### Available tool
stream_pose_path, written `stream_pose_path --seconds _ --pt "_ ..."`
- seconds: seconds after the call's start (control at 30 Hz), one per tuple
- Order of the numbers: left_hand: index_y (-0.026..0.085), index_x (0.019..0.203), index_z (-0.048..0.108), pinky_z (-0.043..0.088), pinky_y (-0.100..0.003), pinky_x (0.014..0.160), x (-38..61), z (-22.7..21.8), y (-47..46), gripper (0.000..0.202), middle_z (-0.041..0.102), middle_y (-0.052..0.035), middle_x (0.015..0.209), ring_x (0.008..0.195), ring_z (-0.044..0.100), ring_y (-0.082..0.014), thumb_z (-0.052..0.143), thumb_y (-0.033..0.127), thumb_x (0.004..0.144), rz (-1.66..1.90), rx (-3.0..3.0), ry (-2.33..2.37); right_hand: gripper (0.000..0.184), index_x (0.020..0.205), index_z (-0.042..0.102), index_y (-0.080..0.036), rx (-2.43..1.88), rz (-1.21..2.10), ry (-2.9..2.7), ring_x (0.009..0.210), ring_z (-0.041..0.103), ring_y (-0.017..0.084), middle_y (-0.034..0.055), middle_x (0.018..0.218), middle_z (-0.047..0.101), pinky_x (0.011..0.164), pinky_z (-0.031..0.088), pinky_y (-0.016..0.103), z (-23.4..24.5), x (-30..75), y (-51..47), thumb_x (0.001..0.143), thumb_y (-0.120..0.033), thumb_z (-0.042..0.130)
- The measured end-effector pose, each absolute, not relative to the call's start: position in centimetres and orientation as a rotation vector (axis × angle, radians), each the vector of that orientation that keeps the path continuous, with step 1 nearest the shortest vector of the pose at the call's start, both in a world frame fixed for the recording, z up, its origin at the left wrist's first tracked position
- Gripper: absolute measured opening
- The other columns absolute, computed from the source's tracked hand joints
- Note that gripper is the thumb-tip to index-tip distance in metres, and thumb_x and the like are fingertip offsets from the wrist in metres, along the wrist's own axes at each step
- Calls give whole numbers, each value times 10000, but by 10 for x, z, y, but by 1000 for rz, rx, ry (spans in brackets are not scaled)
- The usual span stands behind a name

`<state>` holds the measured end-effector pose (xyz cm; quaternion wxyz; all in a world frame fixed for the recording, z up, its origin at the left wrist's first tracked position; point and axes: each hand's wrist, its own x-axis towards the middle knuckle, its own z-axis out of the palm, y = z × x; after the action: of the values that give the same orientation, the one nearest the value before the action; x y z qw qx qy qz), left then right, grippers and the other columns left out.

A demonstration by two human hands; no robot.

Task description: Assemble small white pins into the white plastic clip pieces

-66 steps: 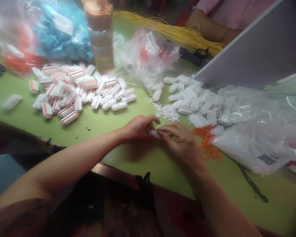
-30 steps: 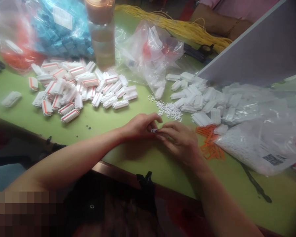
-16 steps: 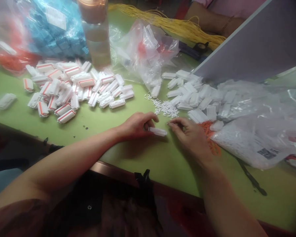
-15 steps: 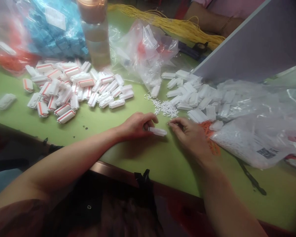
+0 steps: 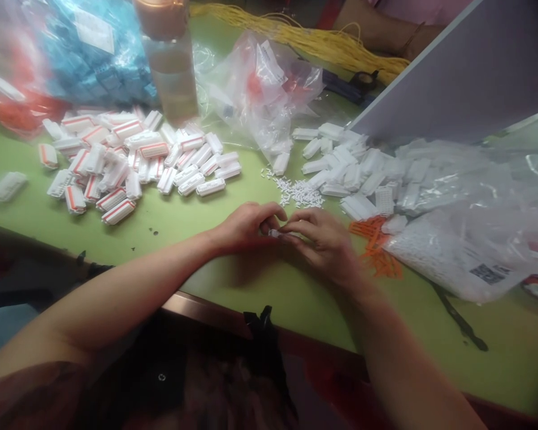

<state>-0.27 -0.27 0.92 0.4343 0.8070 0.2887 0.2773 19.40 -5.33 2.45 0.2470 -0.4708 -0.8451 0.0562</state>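
My left hand (image 5: 247, 228) is closed around one end of a white plastic connector housing (image 5: 274, 233), held just above the green table. My right hand (image 5: 325, 242) has come up against it from the right, thumb and fingers pinched at its other end. Those fingers cover most of the housing, and whatever small thing they may pinch is hidden. Just beyond my hands lies a scatter of tiny white pins (image 5: 302, 194). Loose orange strips (image 5: 376, 245) lie beside my right wrist.
White housings with orange strips (image 5: 119, 212) are heaped at left, plain white ones (image 5: 358, 173) at right. Plastic bags (image 5: 457, 257), a bottle (image 5: 173, 77) and a yellow wire bundle (image 5: 296, 39) surround them. A grey panel (image 5: 466, 77) stands at right. Another person's arm (image 5: 376, 27) rests behind.
My right hand has moved left from beside the pins to the housing, and its fingers now cover the housing's right end. My left hand has stayed nearly in place.
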Motion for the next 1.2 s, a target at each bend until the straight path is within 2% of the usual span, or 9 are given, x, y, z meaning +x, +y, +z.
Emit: stream_pose_path --seconds 0.13,0.33,0.53,0.83,1.03,1.2 --pt "158 877 572 415 -185 613 -3 12 -2 245 672 27 735 614 542 -60 719 288 730 661 2013 727 211 839 649 -228 -1302 104 -2286 828 585 187 60 888 658 694 411 334 19 191 -47 932 -348 503" --pt "163 945 575 425 -186 612 -3 13 -2 302 694 16 784 630 552 -66 731 222 692 617 2000 770 221 862 623 -218 -1390 258 -2158 879 606 191 75 919 657 708 434 334 24 193 -51 950 -348 468" --pt "160 947 559 432 -193 615 -2 9 -2 304 695 13 750 612 545 -65 716 304 731 665 1993 750 163 859 655 -229 -1409 260 -2193 841 626 189 57 902 681 701 442 331 30 186 -58 894 -367 574" --pt "162 961 562 434 -197 616 -2 12 -2 320 691 10 765 623 553 -70 724 285 714 616 2000 756 208 857 642 -238 -1437 354 -2139 901 629 207 72 939 676 739 442 363 37 188 -59 934 -359 491" --pt "170 975 556 435 -197 625 -2 7 -2 328 691 11 786 643 555 -72 720 303 723 627 1981 754 219 836 674 -241 -1437 135 -2215 824 627 188 46 868 697 727 383 362 31 183 -60 931 -341 504" --pt "171 963 557 430 -200 627 -2 9 -3 322 685 16 780 646 555 -73 720 299 716 621 1973 764 238 813 678 -253 -1478 -202 -2332 758 590 167 13 866 722 708 296 371 42 173 -66 947 -292 486"
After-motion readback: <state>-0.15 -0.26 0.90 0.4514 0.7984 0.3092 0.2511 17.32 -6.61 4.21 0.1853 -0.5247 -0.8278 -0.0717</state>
